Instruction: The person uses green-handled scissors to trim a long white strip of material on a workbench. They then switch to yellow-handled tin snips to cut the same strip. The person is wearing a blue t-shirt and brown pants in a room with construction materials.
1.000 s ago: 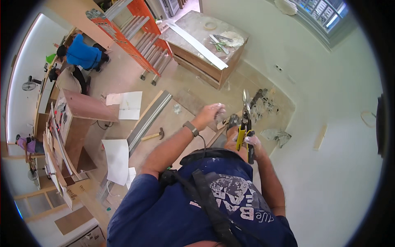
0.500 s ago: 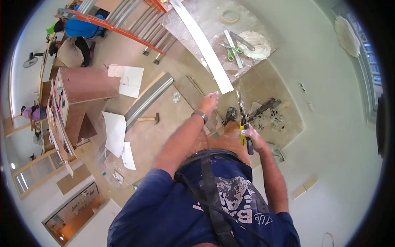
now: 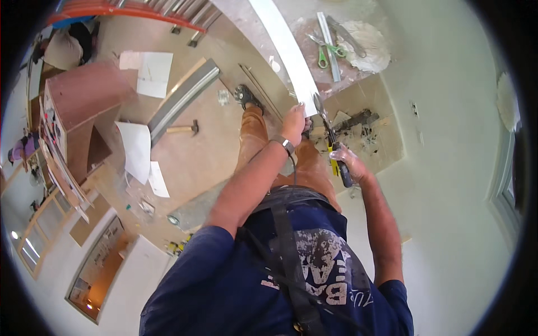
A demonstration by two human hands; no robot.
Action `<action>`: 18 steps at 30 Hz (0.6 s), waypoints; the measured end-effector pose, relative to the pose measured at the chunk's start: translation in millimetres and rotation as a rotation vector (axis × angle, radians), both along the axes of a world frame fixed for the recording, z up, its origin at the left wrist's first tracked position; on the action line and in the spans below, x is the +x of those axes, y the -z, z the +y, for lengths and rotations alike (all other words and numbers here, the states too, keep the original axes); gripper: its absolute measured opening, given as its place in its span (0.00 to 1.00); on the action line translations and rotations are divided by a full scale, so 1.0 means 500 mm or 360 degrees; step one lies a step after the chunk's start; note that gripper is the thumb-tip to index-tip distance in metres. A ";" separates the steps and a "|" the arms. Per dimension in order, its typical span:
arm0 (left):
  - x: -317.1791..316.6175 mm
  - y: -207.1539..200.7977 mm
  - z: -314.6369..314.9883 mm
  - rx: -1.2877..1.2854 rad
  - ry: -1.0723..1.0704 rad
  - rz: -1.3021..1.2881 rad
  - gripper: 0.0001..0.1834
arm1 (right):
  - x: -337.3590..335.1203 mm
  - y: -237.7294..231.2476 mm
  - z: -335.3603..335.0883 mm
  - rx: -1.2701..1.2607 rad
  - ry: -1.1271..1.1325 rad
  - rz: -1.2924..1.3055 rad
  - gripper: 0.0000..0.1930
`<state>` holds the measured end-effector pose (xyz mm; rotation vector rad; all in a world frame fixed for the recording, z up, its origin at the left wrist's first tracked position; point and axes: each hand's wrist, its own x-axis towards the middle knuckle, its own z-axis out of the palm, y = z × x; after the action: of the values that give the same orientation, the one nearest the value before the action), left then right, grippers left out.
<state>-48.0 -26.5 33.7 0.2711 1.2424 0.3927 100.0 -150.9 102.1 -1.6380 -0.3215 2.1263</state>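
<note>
My left hand [image 3: 294,124], with a dark band at the wrist, is closed on the near end of a long white strip [image 3: 284,42]. The strip runs away over a plaster-smeared board. In my right hand [image 3: 352,162], whitened with dust, is a pair of metal snips [image 3: 329,132] with black and yellow handles. Its blades point away from me and lie at the strip's right edge, just beyond my left fingers. Whether the blades touch or straddle the strip I cannot tell.
Green-handled scissors [image 3: 323,55], a straight metal bar [image 3: 329,46] and a plaster patch [image 3: 364,47] are on the board. Left on the floor are a hammer [image 3: 184,128], a metal channel [image 3: 185,101] and white sheets [image 3: 134,152]. Dark debris [image 3: 358,124] lies near the wall. An orange ladder [image 3: 129,11] stands far left.
My left hand has moved forward and closed on the strip's end. The snips have come up to the strip's edge. My left foot now shows on the floor, and the view has shifted.
</note>
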 end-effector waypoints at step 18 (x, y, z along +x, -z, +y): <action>-0.014 -0.044 -0.028 0.0349 0.0315 0.0294 0.17 | -0.003 -0.004 0.073 -0.0139 0.0059 0.0068 0.20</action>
<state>-55.0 -40.4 56.0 0.6245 1.3402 0.3377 98.7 -114.5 104.1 -1.6310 -0.1861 2.1718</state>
